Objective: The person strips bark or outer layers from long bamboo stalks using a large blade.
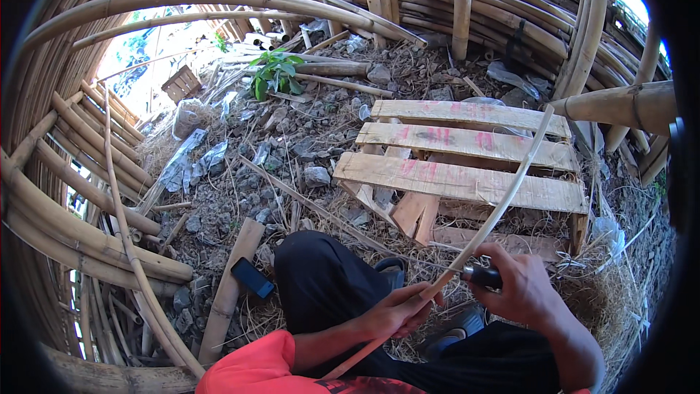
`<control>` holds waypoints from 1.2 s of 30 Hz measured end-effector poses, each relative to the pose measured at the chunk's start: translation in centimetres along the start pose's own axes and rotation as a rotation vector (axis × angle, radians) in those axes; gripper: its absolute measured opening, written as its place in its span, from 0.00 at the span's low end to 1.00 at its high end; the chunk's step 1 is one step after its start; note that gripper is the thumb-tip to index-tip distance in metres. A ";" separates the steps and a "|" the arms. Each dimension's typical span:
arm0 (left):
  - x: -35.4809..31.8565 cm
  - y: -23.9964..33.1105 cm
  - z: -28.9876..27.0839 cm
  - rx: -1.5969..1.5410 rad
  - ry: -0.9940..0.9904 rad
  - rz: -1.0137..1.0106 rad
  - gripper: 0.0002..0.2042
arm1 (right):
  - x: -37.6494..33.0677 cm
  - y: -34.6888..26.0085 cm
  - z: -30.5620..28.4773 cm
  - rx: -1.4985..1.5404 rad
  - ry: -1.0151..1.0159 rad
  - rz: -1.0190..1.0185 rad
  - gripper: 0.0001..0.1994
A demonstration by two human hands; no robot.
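A long, thin bamboo strip slants from my lap up toward the wooden pallet. My left hand is closed around its lower part, near my knees. Just above and to the right, my right hand grips a knife by its black handle. The knife's narrow blade points left and lies against the strip, a short way above my left fingers. The strip's lower end runs down past my left wrist, over my red shirt.
A slatted wooden pallet with pink marks stands ahead. A phone lies left of my knee beside a flat bamboo piece. Stones, straw and plastic scraps cover the ground. Bamboo poles line the left; a green plant grows farther off.
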State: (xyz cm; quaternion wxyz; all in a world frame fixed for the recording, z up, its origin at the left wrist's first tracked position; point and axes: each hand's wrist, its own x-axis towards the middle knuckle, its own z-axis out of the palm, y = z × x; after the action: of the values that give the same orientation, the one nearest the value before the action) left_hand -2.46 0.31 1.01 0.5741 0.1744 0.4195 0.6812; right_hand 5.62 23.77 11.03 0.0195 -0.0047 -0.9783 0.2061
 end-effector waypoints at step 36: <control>0.6 1.4 3.9 0.271 0.104 0.005 0.13 | -1.9 6.8 1.1 0.630 0.443 0.094 0.18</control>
State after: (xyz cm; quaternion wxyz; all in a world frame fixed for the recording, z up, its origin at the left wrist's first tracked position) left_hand -0.69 2.31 4.30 0.5212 0.2160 0.5365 0.6276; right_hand 7.48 29.52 7.22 0.2212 -0.0877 -0.8378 0.4914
